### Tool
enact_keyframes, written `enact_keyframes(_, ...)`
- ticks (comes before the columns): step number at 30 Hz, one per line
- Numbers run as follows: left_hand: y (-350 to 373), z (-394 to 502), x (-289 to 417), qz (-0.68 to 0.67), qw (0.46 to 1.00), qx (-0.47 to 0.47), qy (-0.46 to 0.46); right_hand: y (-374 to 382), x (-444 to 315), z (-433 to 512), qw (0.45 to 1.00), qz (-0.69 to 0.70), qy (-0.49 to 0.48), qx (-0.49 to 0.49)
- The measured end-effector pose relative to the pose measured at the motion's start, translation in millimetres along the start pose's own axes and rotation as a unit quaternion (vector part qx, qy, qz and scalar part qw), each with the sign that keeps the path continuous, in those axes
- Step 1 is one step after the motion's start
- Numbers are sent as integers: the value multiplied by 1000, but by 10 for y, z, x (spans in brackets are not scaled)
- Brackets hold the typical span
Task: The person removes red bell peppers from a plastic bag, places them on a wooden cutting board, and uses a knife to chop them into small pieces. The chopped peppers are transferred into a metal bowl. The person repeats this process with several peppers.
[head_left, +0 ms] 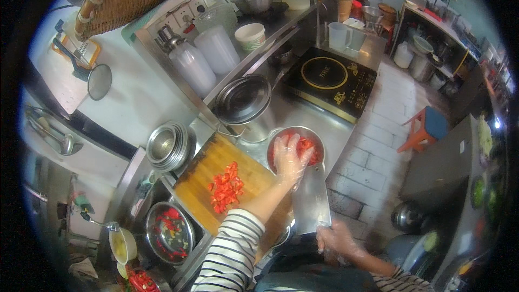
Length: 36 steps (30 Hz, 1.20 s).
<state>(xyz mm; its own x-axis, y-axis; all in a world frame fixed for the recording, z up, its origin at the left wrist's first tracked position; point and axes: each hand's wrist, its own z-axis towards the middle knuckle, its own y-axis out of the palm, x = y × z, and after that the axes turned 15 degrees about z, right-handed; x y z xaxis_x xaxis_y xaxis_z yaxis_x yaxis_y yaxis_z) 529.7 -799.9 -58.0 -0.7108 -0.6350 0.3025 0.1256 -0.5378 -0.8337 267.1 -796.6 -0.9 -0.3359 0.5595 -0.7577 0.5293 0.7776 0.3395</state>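
Observation:
My left hand, in a clear plastic glove, reaches into a round steel bowl with its fingers spread over chopped red peppers. Whether its fingertips touch the pieces is hard to tell. A broad cleaver is gripped at its handle by my gloved right hand. Its blade reaches up to the bowl's near rim, beside my left wrist. On the wooden cutting board, left of my left forearm, lies a heap of chopped red pepper.
A lidded steel pot stands behind the board. Nested steel bowls are at its left. A steel basin holds red scraps and seeds. An induction cooker sits beyond the bowl. On the floor stands a stool.

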Motion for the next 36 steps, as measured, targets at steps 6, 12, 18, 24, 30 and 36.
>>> enact_keyframes(6,-381,81,-491,-351,895,-94,-261,53,-193,-220,999,-14,-37,14)
enact_keyframes(12,-1053,-858,-1997,-462,749,18,-474,478,-87,371,917,-352,-184,-38)
enact_keyframes(18,-879,-1407,-2943,-43,950,-41,-307,1088,137,1630,738,-569,-358,-54)
enact_keyframes(24,-517,-1077,-3008,46,981,-171,-78,1506,7,2199,696,-619,-361,-56)
enact_keyframes(30,-579,-1283,-2965,-32,962,-271,-9,1582,368,1837,692,-651,-310,-28)
enact_keyframes(36,-952,-1780,-2796,-137,968,-206,50,1199,739,1205,803,-547,-236,-6)
